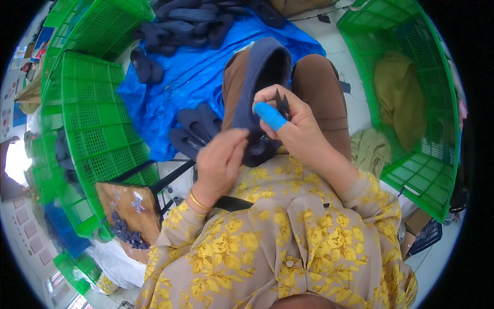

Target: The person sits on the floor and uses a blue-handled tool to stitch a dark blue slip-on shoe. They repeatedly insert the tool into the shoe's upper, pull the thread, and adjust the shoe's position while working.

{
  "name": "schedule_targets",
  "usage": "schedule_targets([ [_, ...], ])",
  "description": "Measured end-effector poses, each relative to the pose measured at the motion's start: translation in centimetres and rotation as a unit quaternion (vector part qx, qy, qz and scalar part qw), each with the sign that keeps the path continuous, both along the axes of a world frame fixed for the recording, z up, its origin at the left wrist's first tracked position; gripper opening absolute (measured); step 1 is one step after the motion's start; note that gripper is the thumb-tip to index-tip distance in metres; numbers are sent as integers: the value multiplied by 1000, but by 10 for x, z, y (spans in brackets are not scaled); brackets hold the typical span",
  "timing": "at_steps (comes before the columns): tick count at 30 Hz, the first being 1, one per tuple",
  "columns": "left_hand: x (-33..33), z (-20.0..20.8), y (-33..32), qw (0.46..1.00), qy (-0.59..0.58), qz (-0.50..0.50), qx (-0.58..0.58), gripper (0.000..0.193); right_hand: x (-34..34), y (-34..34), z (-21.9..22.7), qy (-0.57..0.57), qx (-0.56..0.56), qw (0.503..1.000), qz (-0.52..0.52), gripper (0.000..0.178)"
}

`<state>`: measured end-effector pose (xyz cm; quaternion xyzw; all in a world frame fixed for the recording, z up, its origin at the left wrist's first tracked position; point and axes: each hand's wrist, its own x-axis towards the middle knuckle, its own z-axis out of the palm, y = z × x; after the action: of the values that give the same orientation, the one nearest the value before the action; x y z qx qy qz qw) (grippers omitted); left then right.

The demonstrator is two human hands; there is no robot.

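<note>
The slipper [249, 85] lies along our lap between the two knees, its opening turned up, one end pointing away from us and the other close to our belly. Over its near side is our right hand [298, 126], with blue tape [270, 117] around the thumb; it grips black snips [281, 103], blades pointing up and slightly apart, while thumb and forefinger come together at the slipper's edge. Our left hand [218, 160] is beside the near end, fingers drawn together; we cannot tell whether it pinches anything or only touches the slipper.

We judge the step in hand to be fine trimming at the edge, perhaps of a loose thread, though no thread shows clearly. The next move seems to call for the left fingers to steady the slipper or draw the thread taut, and for the snips to close tight against the edge without nicking the fabric.

To our left is a wooden stool [109, 198] with a dark frilly strip [127, 234] on it. Beyond, more slippers [208, 119] lie by our left knee on a blue sheet [172, 98], with a pile [191, 15] farther off. Green crates [98, 129] stand at left; another crate [355, 46], at right, holds olive cloth [399, 98].
</note>
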<state>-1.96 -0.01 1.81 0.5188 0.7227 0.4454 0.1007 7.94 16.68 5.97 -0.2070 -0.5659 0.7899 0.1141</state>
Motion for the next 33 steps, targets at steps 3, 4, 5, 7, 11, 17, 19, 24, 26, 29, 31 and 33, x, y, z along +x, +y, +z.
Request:
schedule_targets([
  [3,-24,26,26,992,68,-95,-53,28,7,-1,-4,-4,-21,1000,-2,6],
  [4,-32,32,33,982,97,-142,-79,29,8,0,-6,-4,-33,999,-2,6],
  [5,-39,38,39,966,142,-179,-118,32,10,0,-5,-4,-43,999,-5,7],
  [7,-52,48,48,920,231,-248,-195,38,14,3,1,-23,-42,999,0,7],
  [11,-53,63,62,875,335,-248,-245,18,23,11,16,6,25,999,-30,6],
  [17,-10,56,67,946,-111,-185,-243,20,58,26,23,9,102,992,-77,7],
  [19,-8,52,68,908,-137,-271,-289,20,73,21,1,-29,210,976,-51,8],
  [24,-32,70,89,896,-285,-138,-312,11,81,4,-20,-43,357,930,73,45],
  [26,-46,57,107,952,-158,-110,-238,13,77,6,-23,-70,385,911,133,49],
  [29,-57,28,131,968,-43,-107,-221,18,74,7,-25,-71,405,893,181,52],
  [31,-57,12,142,969,-23,-113,-220,19,73,7,-26,-74,411,885,207,50],
  [33,-51,3,154,971,-28,-118,-208,20,73,7,-30,-68,408,888,198,42],
])
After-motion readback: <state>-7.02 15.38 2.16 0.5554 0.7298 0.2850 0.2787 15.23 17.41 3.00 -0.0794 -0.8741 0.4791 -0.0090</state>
